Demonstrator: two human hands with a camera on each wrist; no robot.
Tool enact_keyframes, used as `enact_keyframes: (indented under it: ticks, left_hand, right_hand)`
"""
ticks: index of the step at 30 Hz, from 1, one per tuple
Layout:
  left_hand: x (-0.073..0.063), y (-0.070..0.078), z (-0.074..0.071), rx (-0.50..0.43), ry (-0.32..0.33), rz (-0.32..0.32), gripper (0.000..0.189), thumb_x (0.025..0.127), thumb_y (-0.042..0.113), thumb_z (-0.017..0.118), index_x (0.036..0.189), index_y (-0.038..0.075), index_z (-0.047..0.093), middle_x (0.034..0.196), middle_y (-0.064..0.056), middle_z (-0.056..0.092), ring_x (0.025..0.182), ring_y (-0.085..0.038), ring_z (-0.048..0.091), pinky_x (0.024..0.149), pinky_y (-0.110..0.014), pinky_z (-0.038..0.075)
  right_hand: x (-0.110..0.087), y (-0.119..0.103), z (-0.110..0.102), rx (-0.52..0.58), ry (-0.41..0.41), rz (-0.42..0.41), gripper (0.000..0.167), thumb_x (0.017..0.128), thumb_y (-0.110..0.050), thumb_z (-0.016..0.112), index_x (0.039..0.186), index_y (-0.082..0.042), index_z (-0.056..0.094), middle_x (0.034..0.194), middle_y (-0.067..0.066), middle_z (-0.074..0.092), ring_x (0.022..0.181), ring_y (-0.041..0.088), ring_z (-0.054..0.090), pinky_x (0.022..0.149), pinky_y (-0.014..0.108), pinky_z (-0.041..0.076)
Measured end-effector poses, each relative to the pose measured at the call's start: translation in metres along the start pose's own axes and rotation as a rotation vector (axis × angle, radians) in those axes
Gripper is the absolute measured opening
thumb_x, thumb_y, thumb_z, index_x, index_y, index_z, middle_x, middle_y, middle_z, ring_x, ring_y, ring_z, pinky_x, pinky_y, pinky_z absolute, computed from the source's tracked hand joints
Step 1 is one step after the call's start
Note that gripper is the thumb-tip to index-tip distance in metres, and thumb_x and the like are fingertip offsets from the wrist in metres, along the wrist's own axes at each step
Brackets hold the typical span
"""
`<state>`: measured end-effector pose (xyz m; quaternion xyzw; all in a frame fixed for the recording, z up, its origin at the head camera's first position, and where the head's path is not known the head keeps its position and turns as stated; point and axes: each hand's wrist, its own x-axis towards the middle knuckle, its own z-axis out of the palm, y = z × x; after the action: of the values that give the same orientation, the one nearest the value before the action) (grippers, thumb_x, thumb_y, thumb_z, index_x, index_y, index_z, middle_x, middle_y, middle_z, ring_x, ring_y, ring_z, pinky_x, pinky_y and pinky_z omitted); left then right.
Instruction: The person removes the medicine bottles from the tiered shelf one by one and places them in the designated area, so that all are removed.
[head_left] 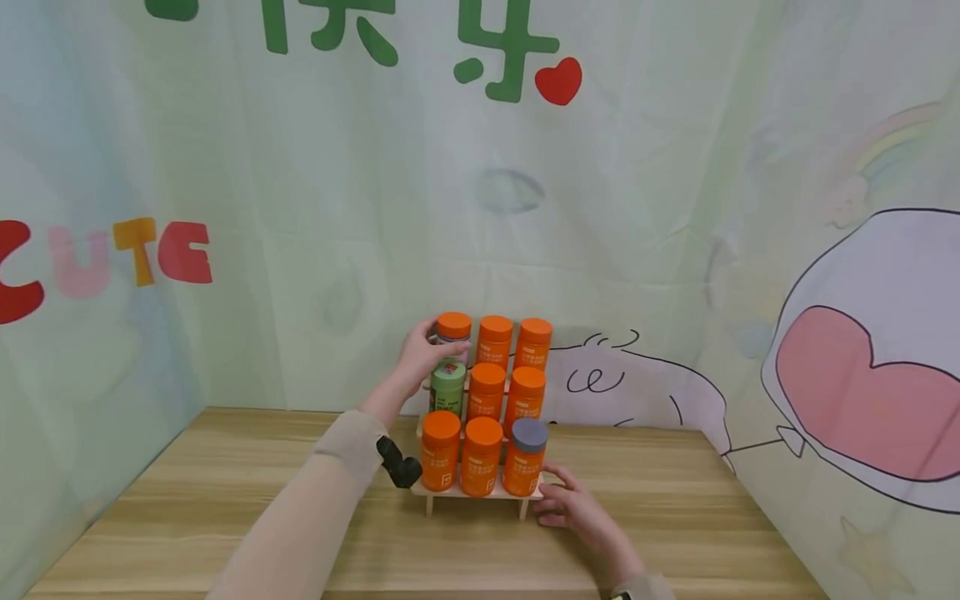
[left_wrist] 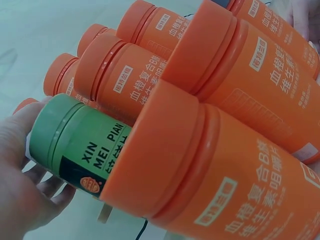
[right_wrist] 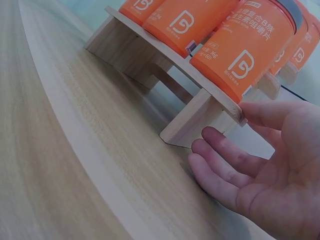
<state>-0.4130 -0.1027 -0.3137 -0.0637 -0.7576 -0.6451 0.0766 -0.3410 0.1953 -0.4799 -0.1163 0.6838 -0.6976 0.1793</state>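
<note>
A tiered wooden rack [head_left: 480, 493] holds several bottles in rows. At its back left corner, my left hand [head_left: 422, 354] reaches round an orange-capped bottle [head_left: 454, 325] with a pale pinkish body, thumb in front and fingers behind. Just before that hand stands a green bottle [left_wrist: 85, 140], which hides most of the held one in the left wrist view. Low at the front right, my right hand [right_wrist: 275, 170] pinches the corner of the rack's bottom shelf [right_wrist: 220, 97] between thumb and index finger. Its other fingers curl loosely beneath. Above it sits an orange bottle with a grey-blue cap [head_left: 529, 435].
Orange bottles [head_left: 481, 458] fill the other places on the rack, standing close together. The rack stands on a wood-grain table [head_left: 285, 483]. Behind it hangs a printed cloth [head_left: 337, 275], with more cloth along both sides.
</note>
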Motion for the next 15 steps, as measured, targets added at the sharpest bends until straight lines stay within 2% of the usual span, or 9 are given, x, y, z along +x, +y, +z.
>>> enact_keyframes:
  ticks: [7, 15]
  left_hand:
    - [-0.0005, -0.0014, 0.0011, 0.004, 0.016, -0.01, 0.077, 0.086, 0.024, 0.076, 0.15, 0.008, 0.036, 0.146, -0.015, 0.046, 0.131, -0.033, 0.046, 0.111, -0.051, 0.037]
    - [0.0024, -0.003, 0.0021, 0.019, 0.034, -0.009, 0.076, 0.086, 0.027, 0.075, 0.15, 0.008, 0.037, 0.144, -0.016, 0.048, 0.13, -0.033, 0.047, 0.11, -0.051, 0.038]
  right_hand:
    - [-0.002, 0.0, 0.0008, 0.001, -0.017, 0.0, 0.06, 0.1, -0.02, 0.052, 0.148, 0.002, 0.024, 0.101, 0.0, 0.06, 0.087, 0.012, 0.064, 0.084, 0.036, 0.057]
    - [-0.0001, 0.001, 0.002, 0.01, 0.001, -0.013, 0.058, 0.1, -0.017, 0.051, 0.147, 0.004, 0.023, 0.099, -0.001, 0.058, 0.086, 0.012, 0.064, 0.082, 0.033, 0.057]
